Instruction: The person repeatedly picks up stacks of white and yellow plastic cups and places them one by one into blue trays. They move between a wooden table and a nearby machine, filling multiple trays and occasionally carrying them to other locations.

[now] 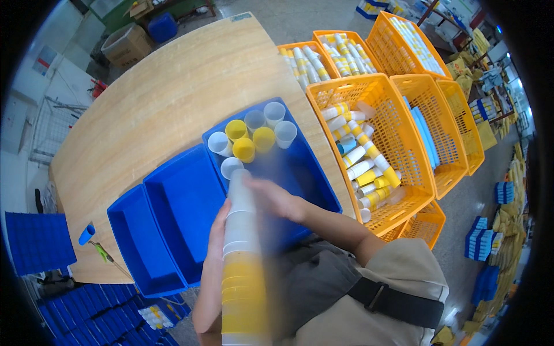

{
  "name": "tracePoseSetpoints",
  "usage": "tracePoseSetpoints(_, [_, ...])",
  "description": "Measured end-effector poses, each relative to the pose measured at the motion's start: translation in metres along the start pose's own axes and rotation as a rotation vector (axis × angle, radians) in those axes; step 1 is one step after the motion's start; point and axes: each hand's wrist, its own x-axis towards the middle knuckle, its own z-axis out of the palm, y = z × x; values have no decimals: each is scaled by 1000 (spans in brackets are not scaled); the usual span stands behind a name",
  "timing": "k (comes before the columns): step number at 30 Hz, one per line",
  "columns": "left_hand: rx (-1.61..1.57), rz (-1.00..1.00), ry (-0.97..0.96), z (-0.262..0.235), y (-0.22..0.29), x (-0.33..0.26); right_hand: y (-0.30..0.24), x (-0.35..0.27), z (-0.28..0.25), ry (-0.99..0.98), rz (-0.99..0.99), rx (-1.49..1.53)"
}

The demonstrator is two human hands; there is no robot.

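A long stack of nested plastic cups, white and yellow in bands, runs up from the lower edge in front of my body. My left hand is closed along the stack's left side. Beside the stack's upper end is my right hand, palm turned toward it; motion smears its fingers, so their grip cannot be made out. Just beyond the stack, a blue tray holds several cups standing mouth up, among them a yellow cup and a white cup.
Two blue bins adjoin the tray's left on the wooden table. To the right, an orange crate holds loose cup stacks. More orange crates stand behind and beside it. A small blue cup sits at the table's left edge.
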Motion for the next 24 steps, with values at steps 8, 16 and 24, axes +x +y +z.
tracePoseSetpoints(8, [-68, -121, -116, 19, -21, 8, -10, -33, -46, -61, -17, 228])
tracePoseSetpoints(16, [-70, -135, -81, -9, -24, 2, 19, -33, -24, -64, -26, 31])
tracePoseSetpoints(24, [-26, -184, -69, -22, -18, -27, 38, -24, 4, -65, -171, 84])
